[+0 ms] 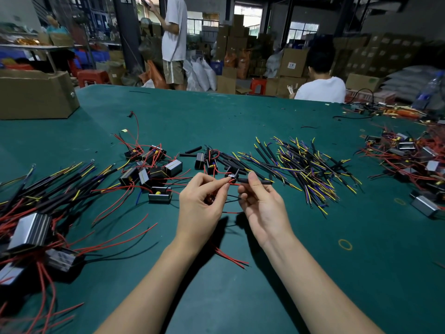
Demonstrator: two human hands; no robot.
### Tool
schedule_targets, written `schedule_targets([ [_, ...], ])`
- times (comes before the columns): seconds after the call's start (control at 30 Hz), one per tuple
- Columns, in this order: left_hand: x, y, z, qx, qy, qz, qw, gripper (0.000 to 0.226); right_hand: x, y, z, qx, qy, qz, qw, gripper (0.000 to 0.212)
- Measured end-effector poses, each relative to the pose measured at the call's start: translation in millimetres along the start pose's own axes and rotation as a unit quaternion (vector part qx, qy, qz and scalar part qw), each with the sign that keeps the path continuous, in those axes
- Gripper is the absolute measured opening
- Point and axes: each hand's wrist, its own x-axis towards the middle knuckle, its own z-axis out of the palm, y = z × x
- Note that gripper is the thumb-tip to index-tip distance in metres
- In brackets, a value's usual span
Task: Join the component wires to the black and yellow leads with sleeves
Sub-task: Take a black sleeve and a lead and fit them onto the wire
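My left hand [201, 206] is raised over the middle of the green table [240, 121]; its thumb and forefinger pinch a thin red component wire [231, 181], and a small component is mostly hidden in its palm. My right hand [261, 206] pinches a black sleeved lead [257, 181] just right of that wire's tip, the two ends almost meeting. A thin black wire [232, 196] runs between the hands lower down. More red wires [231, 257] trail onto the table below my left wrist.
A heap of black and yellow leads [308, 169] lies to the right, small box components with red wires [154, 169] to the left, joined assemblies [36, 213] at far left. A cardboard box [36, 95] stands back left. Two people are beyond the table.
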Motion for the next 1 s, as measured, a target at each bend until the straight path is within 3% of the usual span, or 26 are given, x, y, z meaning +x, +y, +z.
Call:
schedule_targets([
  [1.0,-0.2,0.8,-0.3,0.000,-0.002,-0.006,1.000,0.016,0.7,2.5,-0.6,0.019,0.006,0.027,0.999,0.014],
])
